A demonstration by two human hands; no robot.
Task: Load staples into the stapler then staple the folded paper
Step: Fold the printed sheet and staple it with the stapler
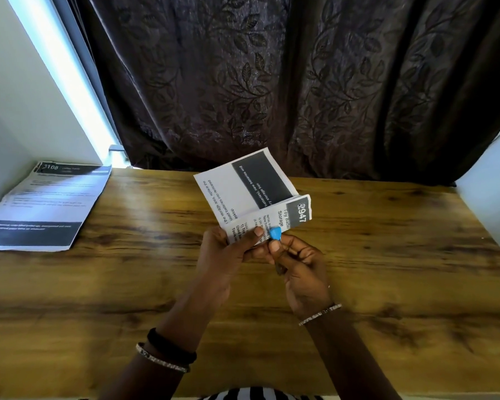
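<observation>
Your left hand: thumb and fingers pinch the folded white printed paper, above the wooden table | your right hand: fingers curled round the small blue stapler, at the paper's 5 o'clock edge.

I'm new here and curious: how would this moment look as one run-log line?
left hand: holds folded paper above table | right hand: grips blue stapler | stapler: tip at paper's lower edge | staple: cannot tell

Blue stapler at edge of folded paper
</observation>
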